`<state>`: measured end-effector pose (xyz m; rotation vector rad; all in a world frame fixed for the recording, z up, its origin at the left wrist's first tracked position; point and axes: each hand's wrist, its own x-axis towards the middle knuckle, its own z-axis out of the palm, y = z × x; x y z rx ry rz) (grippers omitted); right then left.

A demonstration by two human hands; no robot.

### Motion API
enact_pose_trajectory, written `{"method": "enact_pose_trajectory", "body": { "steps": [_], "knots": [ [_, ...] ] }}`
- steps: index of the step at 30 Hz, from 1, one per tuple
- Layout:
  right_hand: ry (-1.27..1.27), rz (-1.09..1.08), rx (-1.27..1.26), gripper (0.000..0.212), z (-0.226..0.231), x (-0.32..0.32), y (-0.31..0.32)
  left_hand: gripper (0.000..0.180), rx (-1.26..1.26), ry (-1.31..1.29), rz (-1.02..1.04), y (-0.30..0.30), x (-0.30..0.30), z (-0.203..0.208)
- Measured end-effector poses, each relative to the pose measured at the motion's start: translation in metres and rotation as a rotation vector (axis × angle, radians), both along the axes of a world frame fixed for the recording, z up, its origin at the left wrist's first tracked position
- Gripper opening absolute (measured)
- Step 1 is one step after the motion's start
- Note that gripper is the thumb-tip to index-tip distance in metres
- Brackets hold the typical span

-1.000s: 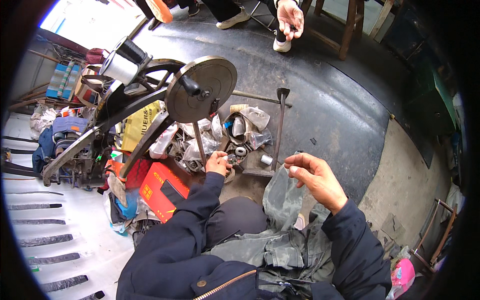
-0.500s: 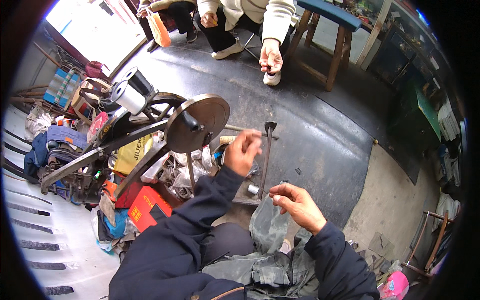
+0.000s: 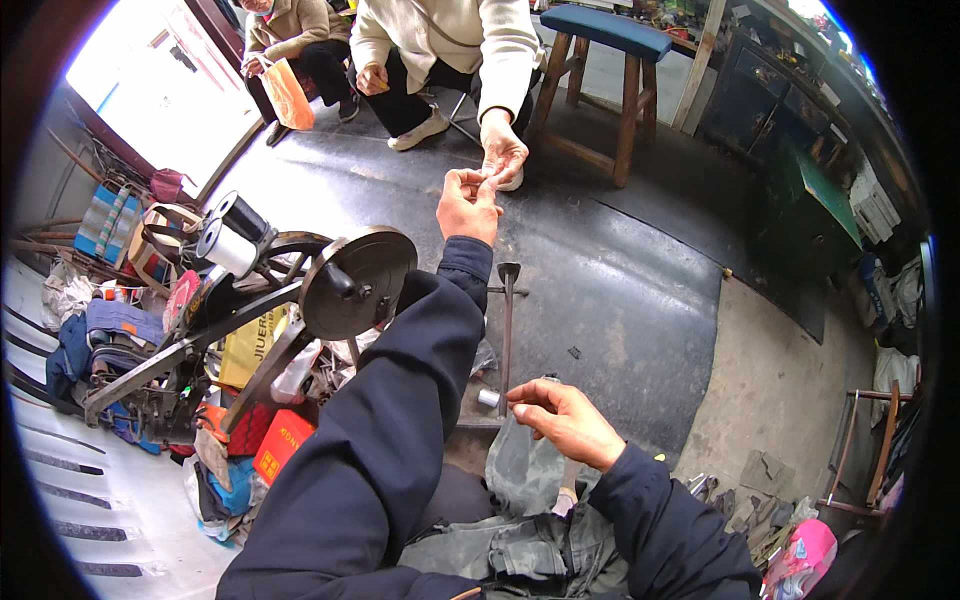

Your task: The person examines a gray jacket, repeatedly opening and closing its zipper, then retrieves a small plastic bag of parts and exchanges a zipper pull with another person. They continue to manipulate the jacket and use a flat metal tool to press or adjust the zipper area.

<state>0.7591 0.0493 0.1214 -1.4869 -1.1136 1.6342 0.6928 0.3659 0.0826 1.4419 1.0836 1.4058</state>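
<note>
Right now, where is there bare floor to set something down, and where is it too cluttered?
The dark floor mat lies bare between the upright metal stand, the blue-topped stool and the green cabinet. The concrete strip to its right is bare too. It is crowded beneath the hand-wheel machine, and the left hand meets another person's hand ahead.

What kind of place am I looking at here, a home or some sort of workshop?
Most likely a small street-side repair stall, perhaps a cobbler's or mender's. A hand-cranked stitching machine carries thread spools, an iron last stand rises from the floor, and grey trousers lie on the worker's lap.
</note>
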Motion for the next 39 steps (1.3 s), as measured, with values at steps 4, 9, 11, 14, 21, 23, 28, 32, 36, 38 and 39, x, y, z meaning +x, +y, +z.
{"method": "enact_pose_trajectory", "body": {
  "steps": [4,9,11,14,21,23,28,32,36,38,39],
  "knots": [
    [0.036,-0.034,-0.010,0.035,-0.001,0.000,-0.001,0.014,-0.092,-0.096,-0.051,-0.001,-0.002,0.004],
    [0.093,-0.043,-0.008,0.031,0.000,-0.001,-0.002,0.014,-0.031,-0.204,-0.117,-0.042,-0.014,-0.010],
    [0.098,-0.061,-0.013,0.031,0.001,-0.001,-0.003,0.018,-0.084,-0.192,-0.214,-0.089,-0.040,-0.034],
    [0.076,-0.084,-0.033,0.031,0.003,0.001,-0.005,0.027,-0.209,0.003,-0.335,-0.165,-0.111,-0.085],
    [0.026,-0.083,-0.047,0.029,0.004,-0.004,-0.006,0.015,-0.963,0.017,0.008,-0.320,-0.349,-0.184],
    [-0.031,-0.068,-0.055,0.031,0.004,-0.009,-0.003,0.011,-1.027,0.025,0.213,-0.345,-0.393,-0.194],
    [-0.128,-0.031,-0.056,0.036,0.001,-0.022,0.004,0.009,-0.747,0.074,0.499,-0.345,-0.481,-0.198],
    [-0.204,0.013,-0.042,0.036,-0.001,-0.028,0.007,0.011,-0.798,0.125,0.671,-0.331,-0.557,-0.195],
    [-0.285,0.027,-0.015,0.038,-0.005,-0.029,0.006,0.008,-0.960,0.204,0.704,-0.340,-0.601,-0.202],
    [-0.292,0.046,-0.010,0.038,-0.008,-0.028,0.006,0.010,-1.023,0.244,0.712,-0.348,-0.607,-0.211],
    [-0.296,0.049,-0.013,0.038,-0.009,-0.027,0.007,0.011,-1.058,0.217,0.715,-0.352,-0.609,-0.216]
  ]
}}
